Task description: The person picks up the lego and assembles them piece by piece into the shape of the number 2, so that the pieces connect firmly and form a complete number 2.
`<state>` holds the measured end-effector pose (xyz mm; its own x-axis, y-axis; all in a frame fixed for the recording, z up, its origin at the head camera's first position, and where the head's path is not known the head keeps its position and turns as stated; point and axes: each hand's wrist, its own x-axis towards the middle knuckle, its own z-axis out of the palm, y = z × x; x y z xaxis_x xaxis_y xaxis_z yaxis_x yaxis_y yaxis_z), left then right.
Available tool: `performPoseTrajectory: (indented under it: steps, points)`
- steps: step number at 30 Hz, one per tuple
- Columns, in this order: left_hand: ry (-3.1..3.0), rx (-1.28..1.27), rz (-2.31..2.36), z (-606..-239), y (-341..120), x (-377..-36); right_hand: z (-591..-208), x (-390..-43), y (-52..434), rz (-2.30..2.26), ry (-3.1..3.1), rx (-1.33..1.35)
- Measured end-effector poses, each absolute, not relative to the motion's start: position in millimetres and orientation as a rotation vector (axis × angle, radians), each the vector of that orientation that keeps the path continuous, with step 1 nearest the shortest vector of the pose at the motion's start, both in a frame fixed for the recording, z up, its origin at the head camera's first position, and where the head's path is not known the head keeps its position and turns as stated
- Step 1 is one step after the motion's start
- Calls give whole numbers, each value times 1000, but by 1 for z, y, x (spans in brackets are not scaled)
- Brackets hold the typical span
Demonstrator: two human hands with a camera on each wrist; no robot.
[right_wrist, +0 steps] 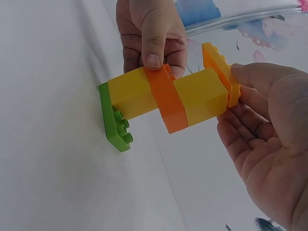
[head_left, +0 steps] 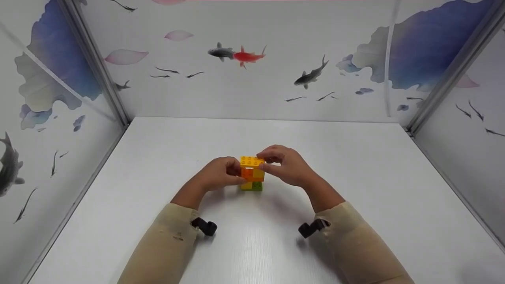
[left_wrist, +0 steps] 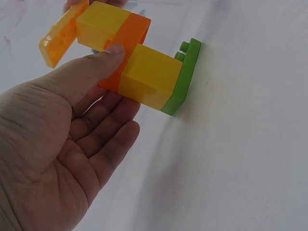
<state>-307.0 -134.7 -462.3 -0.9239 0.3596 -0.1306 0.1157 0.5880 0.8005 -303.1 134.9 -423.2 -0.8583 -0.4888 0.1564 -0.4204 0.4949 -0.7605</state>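
Observation:
A small tower of toy building bricks stands on the white table. Its base is a flat green brick (right_wrist: 111,118), topped by a yellow brick (left_wrist: 151,74) over one side of it. Above that comes an orange brick (right_wrist: 167,103), then a second yellow brick (right_wrist: 202,96) offset to the other side. My left hand (head_left: 215,173) grips the orange brick between thumb and fingers. With my right hand (head_left: 290,165) I pinch a flat amber brick (head_left: 248,161) at the top, tilted against the upper yellow brick, with a gap partly visible between them.
The white table (head_left: 142,244) spreads around the tower on all sides. White panels printed with fish and leaves, such as the back wall (head_left: 252,94), enclose it at the back, left and right. Black wrist mounts (head_left: 205,227) sit on both sleeves.

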Motion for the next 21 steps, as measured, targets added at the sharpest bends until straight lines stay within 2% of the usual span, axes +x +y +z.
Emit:
performPoseTrajectory:
  steps: [21]
  points:
    - [2565, 368, 1217, -460, -133, -304, -424, -303, 134, -1256, 2685, -787]
